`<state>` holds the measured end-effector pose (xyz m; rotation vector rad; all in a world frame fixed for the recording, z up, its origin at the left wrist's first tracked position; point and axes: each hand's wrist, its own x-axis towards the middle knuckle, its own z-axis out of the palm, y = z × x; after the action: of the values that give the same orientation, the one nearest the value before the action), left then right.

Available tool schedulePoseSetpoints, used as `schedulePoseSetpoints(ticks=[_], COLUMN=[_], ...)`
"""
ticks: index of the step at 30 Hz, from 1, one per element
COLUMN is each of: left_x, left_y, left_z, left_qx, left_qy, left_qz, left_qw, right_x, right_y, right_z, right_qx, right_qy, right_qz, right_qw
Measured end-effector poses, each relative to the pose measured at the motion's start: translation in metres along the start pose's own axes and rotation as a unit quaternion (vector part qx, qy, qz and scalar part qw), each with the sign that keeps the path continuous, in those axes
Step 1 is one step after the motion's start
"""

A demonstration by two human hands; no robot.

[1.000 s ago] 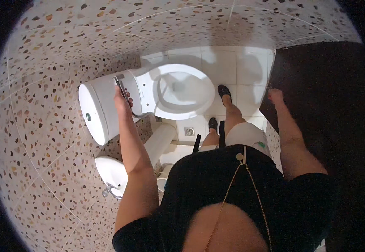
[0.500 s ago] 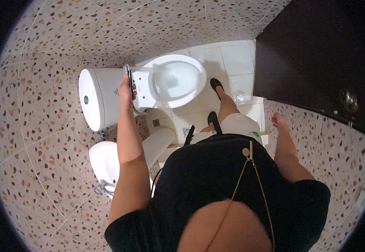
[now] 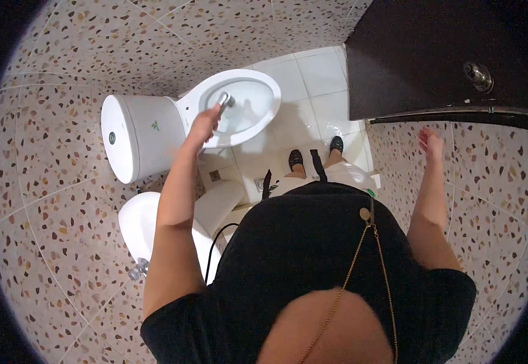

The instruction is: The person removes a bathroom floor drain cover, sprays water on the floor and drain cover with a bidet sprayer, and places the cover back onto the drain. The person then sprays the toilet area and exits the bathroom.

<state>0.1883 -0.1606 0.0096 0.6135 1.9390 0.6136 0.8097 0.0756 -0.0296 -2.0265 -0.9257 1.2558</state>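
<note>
My left hand is closed around a hand sprayer with a shiny chrome head. From the near rim, the head points over the white toilet bowl, where water shows inside. Most of the sprayer's handle is hidden by my fingers. My right hand hangs out at the right beside the speckled wall, loosely open and holding nothing.
The white tank stands left of the bowl. A white washbasin with a chrome tap is below it. At the right is a dark door with a round knob. Wet, pale floor tiles lie beyond my feet.
My left hand has moved right from beside the tank, bringing the sprayer over the bowl. My right hand is raised farther up and right. The view and my feet have shifted.
</note>
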Motion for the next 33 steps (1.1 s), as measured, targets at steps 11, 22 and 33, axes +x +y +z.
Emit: schedulePoseSetpoints(ticks=[11,22,33], left_x=[-0.019,0.000,0.005], left_y=[0.099,0.121,0.117], left_z=[-0.004,0.002,0.038], left_qx=[-0.102,-0.181,-0.082], left_qy=[0.097,0.070,0.004], left_qz=[0.133,0.173,0.154], left_qw=[0.981,0.966,0.985], right_x=[0.033,-0.017,-0.013], right_y=[-0.039,-0.123,-0.125], right_z=[0.024,0.016,-0.007], right_qx=[0.139,0.089,-0.103], right_qy=[0.189,0.219,0.246], right_qz=[-0.130,-0.404,-0.430], right_qw=[0.963,0.884,0.863])
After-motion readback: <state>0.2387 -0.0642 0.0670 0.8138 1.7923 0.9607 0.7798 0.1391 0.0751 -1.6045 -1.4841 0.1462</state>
